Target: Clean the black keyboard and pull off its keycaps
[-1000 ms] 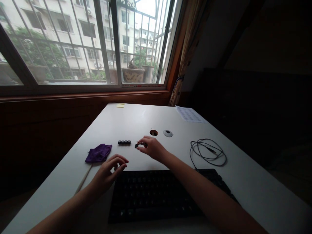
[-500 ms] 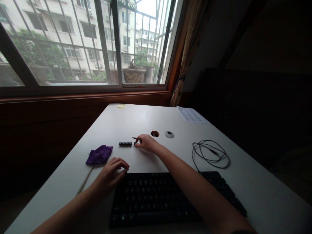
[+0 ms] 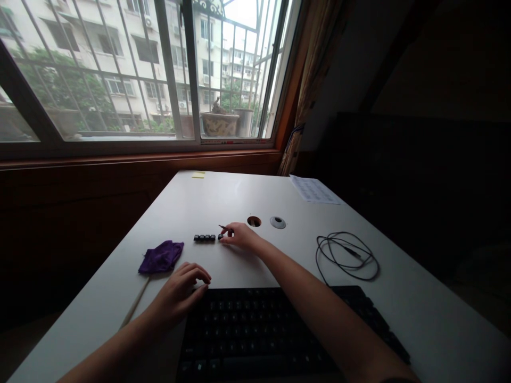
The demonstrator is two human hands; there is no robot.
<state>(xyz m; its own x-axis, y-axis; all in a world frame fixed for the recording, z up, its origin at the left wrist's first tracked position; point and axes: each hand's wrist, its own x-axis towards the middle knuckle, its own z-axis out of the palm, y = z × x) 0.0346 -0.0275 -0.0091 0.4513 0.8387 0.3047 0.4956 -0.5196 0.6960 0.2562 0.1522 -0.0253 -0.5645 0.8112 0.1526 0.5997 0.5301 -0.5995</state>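
My right hand (image 3: 239,235) is closed around a thin dark pen-like tool (image 3: 222,227), whose tip points left past the fingers. Its fingertips are at a single black keycap (image 3: 220,236) on the desk; whether they still pinch it is hard to see. Just left of that keycap stands a short row of several black keycaps (image 3: 204,238). My left hand (image 3: 184,287) rests by the top left corner of a black keyboard (image 3: 239,330), thumb and fingers apart, holding nothing visible. My right forearm hides part of the keyboard.
A purple cloth (image 3: 162,257) lies at left, with a pale stick (image 3: 136,303) below it. A coiled black cable (image 3: 347,255) lies right. Farther back are a desk hole (image 3: 254,221), its round grey cover (image 3: 278,222), printed paper (image 3: 315,190) and yellow notes (image 3: 198,174).
The single keycap now shows more clearly beside my right fingertips, close to the row. My left thumb and fingers have spread slightly. The whole view has shifted a little.
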